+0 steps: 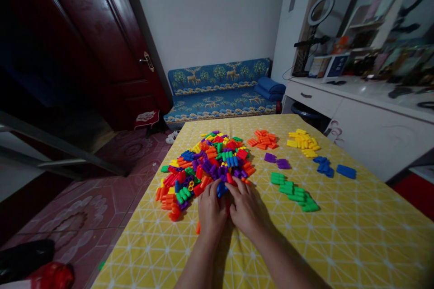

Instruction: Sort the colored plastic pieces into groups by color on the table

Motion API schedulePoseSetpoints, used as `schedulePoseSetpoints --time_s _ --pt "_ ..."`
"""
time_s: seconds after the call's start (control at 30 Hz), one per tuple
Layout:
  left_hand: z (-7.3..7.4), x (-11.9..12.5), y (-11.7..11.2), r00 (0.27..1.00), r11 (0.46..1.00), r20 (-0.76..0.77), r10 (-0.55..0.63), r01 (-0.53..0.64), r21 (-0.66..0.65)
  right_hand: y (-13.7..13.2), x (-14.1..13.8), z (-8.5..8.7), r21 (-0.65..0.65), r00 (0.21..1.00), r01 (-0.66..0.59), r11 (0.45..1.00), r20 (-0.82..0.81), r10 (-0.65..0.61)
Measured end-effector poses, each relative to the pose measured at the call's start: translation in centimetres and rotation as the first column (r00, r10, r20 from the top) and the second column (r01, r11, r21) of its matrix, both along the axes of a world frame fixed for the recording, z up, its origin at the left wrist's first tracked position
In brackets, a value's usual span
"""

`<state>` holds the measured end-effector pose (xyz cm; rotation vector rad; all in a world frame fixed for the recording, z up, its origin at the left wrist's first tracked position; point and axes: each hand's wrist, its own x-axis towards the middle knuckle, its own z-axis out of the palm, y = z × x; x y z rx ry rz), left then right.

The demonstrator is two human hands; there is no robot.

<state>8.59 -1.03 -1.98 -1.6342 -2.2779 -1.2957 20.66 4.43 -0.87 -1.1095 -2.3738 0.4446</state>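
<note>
A mixed pile of plastic toy building blocks (pixel 207 162) in red, orange, yellow, green, blue and purple covers the far left part of the table. At its near edge, my left hand (pixel 210 210) and my right hand (pixel 244 207) are close together, fingers curled in. Between their fingertips is a blue block (pixel 222 188), partly covered by the fingers. A red block (pixel 230 179) lies just beyond my right fingertips. Sorted by colour to the right are orange blocks (pixel 263 139), yellow blocks (pixel 303 141), two purple blocks (pixel 282 163), green blocks (pixel 295 193) and blue blocks (pixel 323 166).
A yellow patterned cloth (pixel 356 235) covers the table. Beyond it stands a blue sofa (pixel 220 95) against the wall. A white dresser (pixel 369 104) with a ring light (pixel 321 10) is on the right, a dark red door (pixel 98 31) on the left.
</note>
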Motion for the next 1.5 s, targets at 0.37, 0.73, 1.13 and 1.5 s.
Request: schedulePoseSetpoints --time_s 0.37,0.73,1.13,1.5 --pt "0.1 0.2 -0.2 0.988 0.997 0.155 -0.005 -0.007 0.076 1.3 -0.3 -2.3 -0.121 0.772 0.043 0.992 -0.626 -0.110" --pt "0.4 -0.1 -0.3 0.982 0.989 0.181 0.049 -0.073 0.128 0.7 -0.3 -1.9 -0.199 0.665 -0.027 0.980 -0.735 -0.131" --pt "1.4 0.3 -0.4 0.985 0.992 0.158 -0.071 0.053 0.117 0.3 0.4 -1.0 -0.044 0.734 -0.166 0.985 -0.673 0.094" --pt "1.7 0.8 -0.9 0.994 0.990 0.090 -0.069 0.057 0.126 0.1 0.2 -0.7 -0.044 0.742 -0.189 0.981 -0.661 0.114"
